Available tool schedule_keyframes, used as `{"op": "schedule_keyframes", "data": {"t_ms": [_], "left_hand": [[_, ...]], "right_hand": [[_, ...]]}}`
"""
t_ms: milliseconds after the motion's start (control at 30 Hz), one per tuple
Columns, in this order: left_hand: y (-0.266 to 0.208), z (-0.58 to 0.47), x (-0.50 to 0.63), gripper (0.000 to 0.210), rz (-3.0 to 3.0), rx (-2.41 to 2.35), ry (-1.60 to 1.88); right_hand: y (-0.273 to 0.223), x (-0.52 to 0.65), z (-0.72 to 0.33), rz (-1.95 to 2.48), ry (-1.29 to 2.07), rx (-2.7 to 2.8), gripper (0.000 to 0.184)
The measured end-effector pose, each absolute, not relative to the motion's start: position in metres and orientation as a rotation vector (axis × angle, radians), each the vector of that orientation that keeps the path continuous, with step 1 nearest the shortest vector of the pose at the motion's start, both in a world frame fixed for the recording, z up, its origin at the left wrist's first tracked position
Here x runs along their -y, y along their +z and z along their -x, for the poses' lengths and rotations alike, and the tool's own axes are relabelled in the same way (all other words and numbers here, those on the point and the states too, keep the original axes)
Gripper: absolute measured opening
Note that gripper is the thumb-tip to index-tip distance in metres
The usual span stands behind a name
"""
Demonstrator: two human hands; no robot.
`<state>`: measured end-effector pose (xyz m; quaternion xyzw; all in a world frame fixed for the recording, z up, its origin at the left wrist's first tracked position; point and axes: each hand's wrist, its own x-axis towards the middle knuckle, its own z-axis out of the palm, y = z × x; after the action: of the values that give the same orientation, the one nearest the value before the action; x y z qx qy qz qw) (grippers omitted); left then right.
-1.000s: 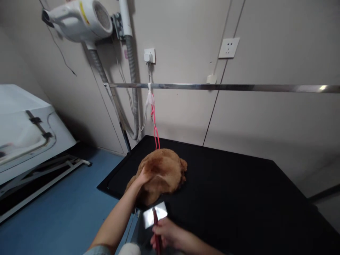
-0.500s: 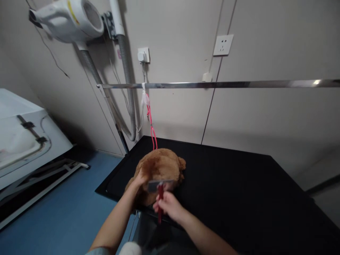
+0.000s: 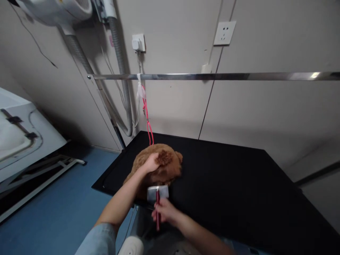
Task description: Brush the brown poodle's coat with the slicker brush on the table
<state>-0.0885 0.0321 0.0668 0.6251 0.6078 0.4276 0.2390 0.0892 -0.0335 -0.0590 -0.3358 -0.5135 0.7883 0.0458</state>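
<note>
A brown, curly-furred animal (image 3: 143, 156), which looks like a small dog, lies on the black table; I cannot make out its head. My left hand (image 3: 152, 163) is closed on the fur of its back, and a darker tuft bunches up beside the fingers. In my right hand (image 3: 165, 209) is a slicker brush (image 3: 157, 193) with a dark red handle and a flat metal head. The brush is held low at the near side of the animal, by the table's front edge. Whether its pins touch the fur is hidden.
The black table (image 3: 223, 184) stretches to the right. A pink leash loop (image 3: 149, 129) hangs from the metal bar (image 3: 180, 77) behind the animal. At upper left are a white dryer (image 3: 55, 10) and grey hoses (image 3: 123, 71); a white tub (image 3: 32, 131) stands at left.
My left hand has moved up onto the animal's back and bunched the fur there. The brush in my right hand has come down toward me. The view has shifted slightly.
</note>
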Motion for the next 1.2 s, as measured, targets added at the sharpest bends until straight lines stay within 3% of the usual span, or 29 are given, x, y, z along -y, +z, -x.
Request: {"op": "schedule_keyframes", "data": {"t_ms": [67,233,367,533,700,833,900,1000,1133,1200], "left_hand": [[0.067,0.086,-0.043,0.020,-1.721,-1.636,1.157],[0.058,0.088,-0.063,0.029,-1.634,-1.607,1.120],[0.046,0.099,-0.070,0.019,-1.554,-1.649,1.217],[0.038,0.109,-0.074,0.019,-1.462,-1.681,1.260],[0.039,0.112,-0.076,0.017,-1.414,-1.690,1.291],[0.041,0.107,-0.069,0.014,-1.401,-1.690,1.274],[0.044,0.099,-0.061,0.018,-1.434,-1.637,1.260],[0.050,0.088,-0.048,0.029,-1.615,-1.355,1.053],[0.048,0.084,-0.041,0.047,-1.950,-1.134,0.840],[0.040,0.084,-0.043,0.053,-2.160,-1.298,0.821]], "right_hand": [[-0.064,0.036,-0.090,1.003,2.552,1.501,0.031],[-0.049,0.025,-0.078,0.939,2.203,1.302,0.032],[-0.041,0.026,-0.070,0.927,2.583,1.199,0.036],[-0.032,0.029,-0.070,0.890,2.330,1.185,0.028],[-0.032,0.037,-0.073,0.843,2.637,1.261,0.034],[-0.036,0.035,-0.072,0.927,2.266,1.320,0.028],[-0.042,0.039,-0.073,1.009,2.313,1.399,0.024],[-0.053,0.044,-0.081,0.972,2.461,1.612,0.020],[-0.067,0.042,-0.109,1.054,1.996,1.690,0.016],[-0.074,0.051,-0.126,1.194,2.065,1.604,0.019]]}}
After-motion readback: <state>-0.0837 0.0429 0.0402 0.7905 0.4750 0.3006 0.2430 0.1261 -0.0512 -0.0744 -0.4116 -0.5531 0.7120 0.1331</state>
